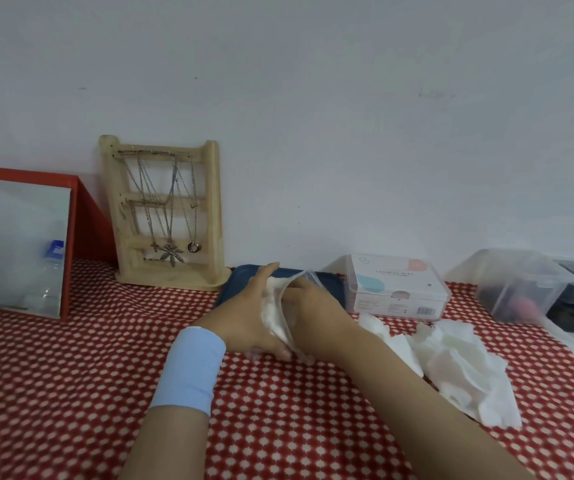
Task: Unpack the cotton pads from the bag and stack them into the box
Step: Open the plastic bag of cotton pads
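tabletop under a red cloth (71,375) with a white dot pattern, pale wall behind. both hands meet near the middle of the tabletop, slightly toward the back edge. left hand (244,317), blue wristband (192,368) on the wrist, holds a clear plastic bag (284,323) upright on its side; fingers (266,271) lie along the bag's left face, thumb tucked at its lower end, so the bag is gripped between them. white cotton pads (271,292) show through the plastic, bunched inside. right hand (313,310) presses against the bag's right side at its open mouth, back of the hand toward the camera; its fingers are hidden by the bag, cannot tell how they are set. loose pile (452,362) of white pads lies on the cloth toward the right edge, just beside the right forearm, scattered and overlapping. box (396,289), clear plastic with a printed label, sits at the back edge right of the hands, lid closed, just behind the loose pile. dark blue tray (330,282) flat behind the hands, touching or nearly touching the box. wooden jewellery stand (164,216) with hanging chains at the back edge, left of the tray. red-framed mirror (26,244) leans near the back left corner. clear lidded bin (517,285) toward the back right corner.
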`<state>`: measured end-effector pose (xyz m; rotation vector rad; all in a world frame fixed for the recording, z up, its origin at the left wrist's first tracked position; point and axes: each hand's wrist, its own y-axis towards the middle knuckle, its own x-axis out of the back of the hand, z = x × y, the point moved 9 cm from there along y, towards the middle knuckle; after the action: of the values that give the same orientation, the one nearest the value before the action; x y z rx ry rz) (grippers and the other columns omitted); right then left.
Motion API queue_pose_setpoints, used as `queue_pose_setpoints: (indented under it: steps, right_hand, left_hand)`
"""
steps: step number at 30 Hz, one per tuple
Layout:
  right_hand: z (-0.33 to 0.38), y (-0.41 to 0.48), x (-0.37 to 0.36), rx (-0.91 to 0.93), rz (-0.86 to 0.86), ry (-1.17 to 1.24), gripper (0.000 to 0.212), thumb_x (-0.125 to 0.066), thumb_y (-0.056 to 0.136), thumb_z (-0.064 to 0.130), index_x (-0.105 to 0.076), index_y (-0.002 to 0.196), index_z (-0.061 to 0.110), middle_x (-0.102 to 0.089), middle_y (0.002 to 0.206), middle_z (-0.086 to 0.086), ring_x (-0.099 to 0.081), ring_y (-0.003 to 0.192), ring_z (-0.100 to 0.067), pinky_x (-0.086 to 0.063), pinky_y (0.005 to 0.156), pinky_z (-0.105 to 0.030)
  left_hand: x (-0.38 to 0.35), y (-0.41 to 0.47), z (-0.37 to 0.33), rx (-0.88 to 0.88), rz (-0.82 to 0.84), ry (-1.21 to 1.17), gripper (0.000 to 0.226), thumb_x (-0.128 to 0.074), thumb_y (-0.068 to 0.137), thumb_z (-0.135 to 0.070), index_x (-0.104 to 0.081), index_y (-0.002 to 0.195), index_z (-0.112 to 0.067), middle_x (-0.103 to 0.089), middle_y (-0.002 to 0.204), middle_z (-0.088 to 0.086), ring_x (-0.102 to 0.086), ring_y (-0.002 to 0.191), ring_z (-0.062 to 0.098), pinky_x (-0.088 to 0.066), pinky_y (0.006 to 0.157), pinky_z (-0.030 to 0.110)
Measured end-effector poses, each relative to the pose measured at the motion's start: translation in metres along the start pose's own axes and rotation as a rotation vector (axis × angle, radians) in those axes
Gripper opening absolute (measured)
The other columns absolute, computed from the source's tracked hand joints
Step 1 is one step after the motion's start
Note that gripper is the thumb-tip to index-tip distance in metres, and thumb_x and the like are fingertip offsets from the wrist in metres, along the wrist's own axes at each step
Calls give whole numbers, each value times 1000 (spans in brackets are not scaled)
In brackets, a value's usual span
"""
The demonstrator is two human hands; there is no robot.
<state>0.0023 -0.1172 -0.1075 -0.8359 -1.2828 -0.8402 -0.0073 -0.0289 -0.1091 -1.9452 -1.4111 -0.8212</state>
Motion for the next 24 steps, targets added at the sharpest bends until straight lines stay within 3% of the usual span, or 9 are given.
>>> queue_pose_setpoints:
  steps: [2, 6, 10, 12, 14, 17, 20, 22, 24]
  right_hand:
    - [-5, 1, -2, -40, -29, 48, 40, -59, 93, 28, -61, 128, 8, -61, 127, -9, -49, 125, -26, -39, 110, -36]
    - [-9, 0, 19, -96, -242, 203, 21, -55, 92, 10, -67, 109, 6, -66, 102, -14, -65, 96, -33, -50, 77, -38]
    - [-3, -3, 19, -100, -249, 223, 22, -53, 93, 7, -66, 111, 5, -65, 106, -15, -63, 99, -33, -47, 79, -37]
    - [-5, -5, 17, -117, -258, 249, 24, -54, 92, 5, -65, 113, 5, -65, 110, -15, -62, 103, -33, -46, 81, -36]
    - [-11, -9, 19, -161, -266, 296, 23, -53, 92, 5, -65, 112, 5, -65, 110, -16, -62, 104, -34, -46, 82, -35]
    - [-16, -15, 26, -157, -235, 329, 25, -60, 89, 10, -66, 113, 7, -66, 111, -15, -63, 106, -33, -48, 84, -35]
    - [-17, -24, 35, -101, -159, 233, 36, -65, 88, 18, -68, 124, 17, -67, 124, -5, -62, 113, -23, -49, 93, -29]
    - [-28, -39, 55, -56, -316, 331, 34, -66, 84, 11, -74, 115, 22, -71, 118, 1, -63, 101, -14, -50, 91, -22]
    - [-41, -60, 75, 10, -447, 376, 31, -69, 78, 4, -78, 103, 20, -72, 107, 3, -62, 89, -10, -43, 78, -8]
  left_hand:
    - [1, -2, -1, -12, -2, -29, 143, -96, 64, -26, 10, 157, -49, -18, 167, -5, -36, 144, 19, -40, 99, 26]
    - [-4, 3, 0, -13, 5, -64, 147, -98, 59, -31, 11, 154, -53, -15, 168, -5, -38, 144, 18, -47, 93, 26]
    - [-7, 8, 3, -21, 4, -20, 153, -100, 52, -38, 14, 153, -52, -2, 170, -9, -17, 155, 18, -36, 118, 43]
    - [-10, 9, 2, -13, 22, -12, 152, -100, 53, -34, 12, 156, -48, 5, 169, -13, -9, 157, 19, -34, 119, 52]
    - [-10, 11, -4, -13, 15, 100, 151, -99, 57, -33, 12, 159, -36, 6, 169, -9, -5, 157, 20, -30, 122, 49]
    - [-9, 15, -10, 52, 15, 328, 131, -94, 63, -37, -9, 161, -22, -16, 166, 3, -19, 153, 23, -24, 124, 39]
    - [-6, 19, -9, 90, -50, 426, 118, -88, 52, -47, -27, 151, -29, -38, 148, 1, -38, 139, 25, -40, 113, 41]
    - [1, 19, -7, 93, -151, 474, 117, -81, 47, -48, -26, 149, -31, -37, 146, 0, -36, 137, 26, -42, 109, 43]
    - [6, 14, -6, 128, -208, 492, 108, -83, 62, -40, -23, 151, -28, -35, 147, 2, -35, 137, 27, -41, 109, 42]
